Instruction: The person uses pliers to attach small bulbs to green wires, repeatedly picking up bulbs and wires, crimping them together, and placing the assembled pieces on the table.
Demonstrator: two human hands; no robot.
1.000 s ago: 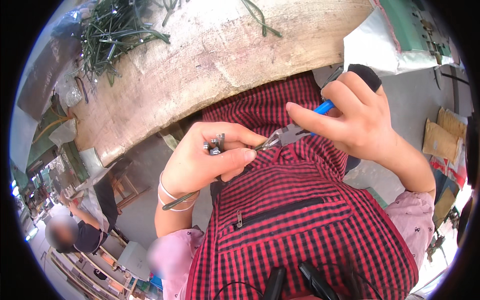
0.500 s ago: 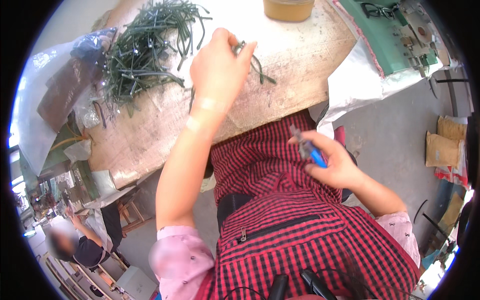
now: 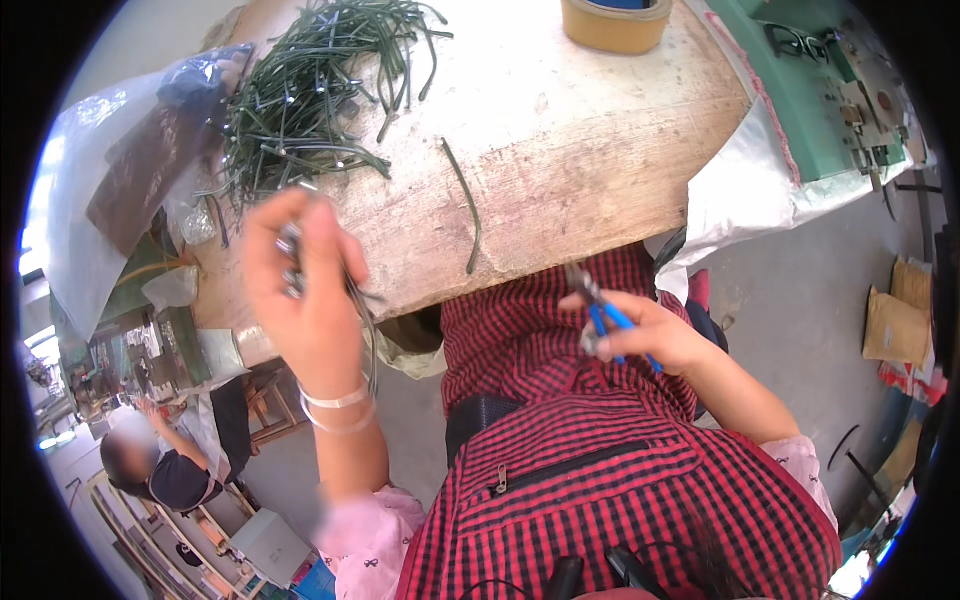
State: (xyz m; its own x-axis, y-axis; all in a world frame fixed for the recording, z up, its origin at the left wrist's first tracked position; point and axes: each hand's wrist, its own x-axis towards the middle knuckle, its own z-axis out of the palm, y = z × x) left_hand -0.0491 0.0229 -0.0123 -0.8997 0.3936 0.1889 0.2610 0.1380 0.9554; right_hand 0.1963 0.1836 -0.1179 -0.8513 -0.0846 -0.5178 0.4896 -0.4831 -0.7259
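My left hand (image 3: 310, 270) is raised near the table's front edge, below a heap of dark green wire pieces (image 3: 320, 90). Its fingers are curled round small shiny metal parts (image 3: 290, 250), blurred by motion. Thin dark strands (image 3: 370, 330) hang from that hand beside the wrist. One green wire piece (image 3: 464, 210) lies alone on the tabletop, apart from the heap. Over my lap, my right hand (image 3: 650, 330) grips blue-handled pliers (image 3: 610, 315); their jaws point up and away from me, and the handles are spread.
A worn wooden table (image 3: 580, 150) spreads ahead, with a round tan container (image 3: 618, 25) at its far side. Clear plastic bags (image 3: 130, 180) stand on the left. On the right is a green bench (image 3: 800, 110) with eyeglasses (image 3: 797, 43). Another person (image 3: 170, 470) works at far left.
My left hand has come back from mid-table, down and to the left. A lone wire piece now lies in full view there. The pliers' handles have spread in my right hand.
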